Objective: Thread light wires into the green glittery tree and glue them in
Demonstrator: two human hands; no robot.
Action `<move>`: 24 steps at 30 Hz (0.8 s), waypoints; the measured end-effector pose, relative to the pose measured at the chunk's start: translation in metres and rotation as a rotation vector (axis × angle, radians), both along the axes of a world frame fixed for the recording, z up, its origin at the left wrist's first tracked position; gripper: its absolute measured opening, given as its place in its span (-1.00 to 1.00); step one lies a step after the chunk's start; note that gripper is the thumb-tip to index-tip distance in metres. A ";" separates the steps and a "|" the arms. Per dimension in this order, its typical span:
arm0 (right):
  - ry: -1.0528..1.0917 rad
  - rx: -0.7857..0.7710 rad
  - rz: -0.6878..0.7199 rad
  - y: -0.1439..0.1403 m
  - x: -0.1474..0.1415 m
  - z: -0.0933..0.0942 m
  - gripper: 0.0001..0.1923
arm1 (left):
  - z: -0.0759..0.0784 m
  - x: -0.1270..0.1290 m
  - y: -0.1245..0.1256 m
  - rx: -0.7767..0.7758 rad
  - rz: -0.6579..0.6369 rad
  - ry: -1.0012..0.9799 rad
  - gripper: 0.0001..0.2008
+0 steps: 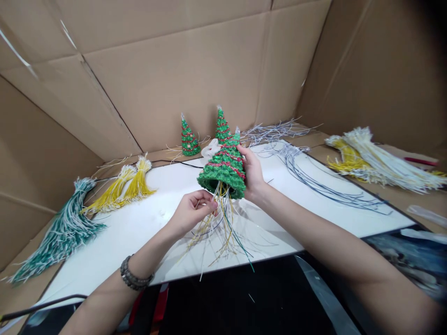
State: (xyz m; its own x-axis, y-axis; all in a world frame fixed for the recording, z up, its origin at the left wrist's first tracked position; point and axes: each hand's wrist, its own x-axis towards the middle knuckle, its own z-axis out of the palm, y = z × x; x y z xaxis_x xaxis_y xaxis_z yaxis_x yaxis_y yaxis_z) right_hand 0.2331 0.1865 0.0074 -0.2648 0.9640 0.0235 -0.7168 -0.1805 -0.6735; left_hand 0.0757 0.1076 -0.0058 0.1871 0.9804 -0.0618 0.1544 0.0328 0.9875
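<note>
Right hand [252, 174] gripped the green tree [225, 167] above the white board [167, 186], tip tilted away, base toward the person, while the left hand [193, 211], just below the base, had fingers pinched shut on the wires [223, 223] hanging from it.

The cone-shaped glittery tree ornament [225, 167] was green with red garland stripes. Its trailing wires [223, 228] were yellow, white and green. The flat tabletop board [157, 232] was white.
</note>
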 end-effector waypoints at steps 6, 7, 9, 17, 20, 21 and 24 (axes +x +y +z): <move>0.007 -0.028 -0.001 -0.001 0.000 0.001 -0.73 | -0.002 -0.002 0.001 -0.003 0.007 0.024 -0.60; 0.008 -0.025 -0.001 -0.001 0.000 0.001 -0.73 | -0.002 -0.003 0.001 -0.003 0.004 0.029 -0.60; 0.007 -0.027 -0.006 -0.001 0.001 0.001 -0.73 | -0.003 -0.004 0.001 -0.006 -0.005 0.047 -0.59; 0.000 -0.035 -0.007 -0.001 0.000 0.000 -0.76 | -0.006 -0.005 0.000 -0.004 -0.040 0.128 -0.66; 0.013 -0.028 -0.002 -0.001 0.000 -0.001 -0.77 | -0.005 -0.003 0.000 -0.015 -0.048 0.138 -0.69; 0.017 -0.026 -0.005 -0.001 0.000 -0.001 -0.77 | -0.004 -0.002 0.000 -0.017 -0.050 0.139 -0.69; 0.017 -0.027 -0.012 -0.001 -0.001 -0.001 -0.77 | -0.004 -0.001 0.000 -0.014 -0.065 0.131 -0.70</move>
